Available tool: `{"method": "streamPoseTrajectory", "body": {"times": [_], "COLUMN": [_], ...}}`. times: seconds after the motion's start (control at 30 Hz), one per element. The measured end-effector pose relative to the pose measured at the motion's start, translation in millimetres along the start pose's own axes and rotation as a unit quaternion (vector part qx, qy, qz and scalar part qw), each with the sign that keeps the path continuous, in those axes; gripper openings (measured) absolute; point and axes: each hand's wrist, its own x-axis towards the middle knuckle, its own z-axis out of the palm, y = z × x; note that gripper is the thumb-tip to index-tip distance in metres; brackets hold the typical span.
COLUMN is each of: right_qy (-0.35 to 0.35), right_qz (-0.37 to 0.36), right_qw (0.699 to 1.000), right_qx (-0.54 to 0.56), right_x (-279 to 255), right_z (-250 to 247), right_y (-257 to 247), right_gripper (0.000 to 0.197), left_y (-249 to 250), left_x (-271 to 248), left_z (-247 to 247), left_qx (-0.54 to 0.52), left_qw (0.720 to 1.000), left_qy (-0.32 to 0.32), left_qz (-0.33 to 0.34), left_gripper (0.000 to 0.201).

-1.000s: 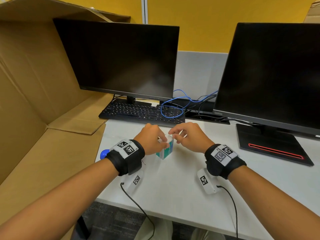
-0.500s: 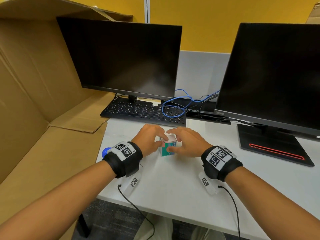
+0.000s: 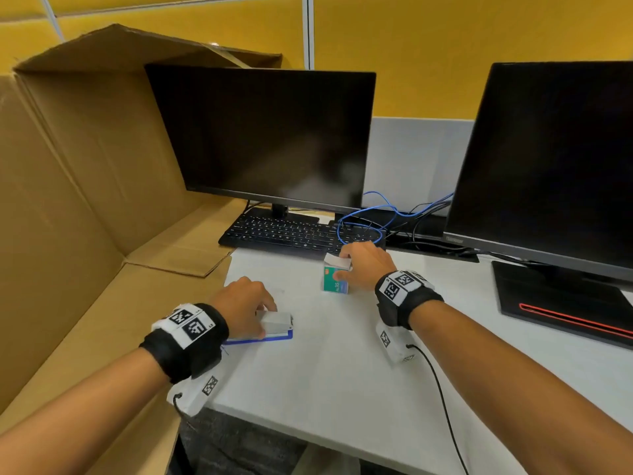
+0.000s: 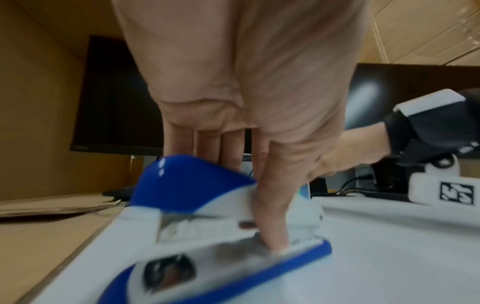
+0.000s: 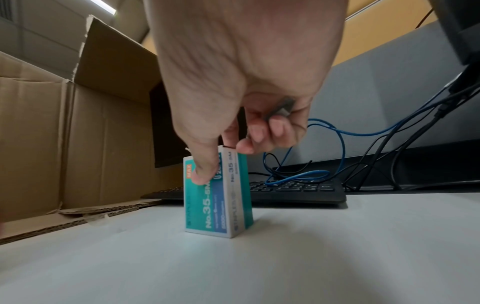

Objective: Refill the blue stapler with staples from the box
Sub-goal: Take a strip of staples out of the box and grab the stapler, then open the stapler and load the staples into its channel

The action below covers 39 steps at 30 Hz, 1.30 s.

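Observation:
The blue stapler, white-bodied with a blue top and base, lies on the white desk at the left. My left hand grips it, fingers behind the top and thumb pressed down at its front. The teal staple box stands upright further back, its top flap open. My right hand touches it, thumb on the front face and forefinger at the top. The other fingers of that hand curl round a grey staple strip.
A black keyboard and a looped blue cable lie just behind the box. Two dark monitors stand behind, one with a stand base at the right. An open cardboard box borders the desk's left edge.
My left hand has left the staple box and moved left and nearer to me, taking hold of the stapler. My right hand stays at the box.

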Motion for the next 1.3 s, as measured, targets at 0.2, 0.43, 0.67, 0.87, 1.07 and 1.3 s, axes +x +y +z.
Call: {"method": "streamPoseTrajectory", "body": {"times": [0.2,0.43,0.67,0.87,1.07,1.3], "right_qy": [-0.008,-0.020,-0.076,-0.106,-0.127,-0.084], "right_qz": [0.002,-0.002,-0.019,-0.014,-0.004,-0.061], "right_qw": [1.000,1.000,0.997,0.994,0.992,0.994], "right_qx": [0.002,-0.016,-0.020,0.017,0.006,0.039], "right_x": [10,-32,-93,-122,-133,-120], "right_z": [0,-14,-36,-44,-42,-27], "right_y": [0,23,46,62,68,31], "right_gripper": [0.046,0.051,0.037,0.042,0.048,0.049], "left_y": [10,78,145,173,138,112], "left_x": [9,33,52,53,45,34], "left_z": [12,16,25,27,23,30], "left_qx": [0.010,0.008,-0.003,-0.041,-0.066,-0.140], "left_qw": [1.000,0.994,0.982,0.974,0.982,0.981], "left_qy": [0.009,0.011,0.016,0.000,-0.013,0.011], "left_qz": [0.014,0.110,0.186,0.221,0.179,0.136], "left_gripper": [0.047,0.044,0.045,0.051,0.049,0.025]}}
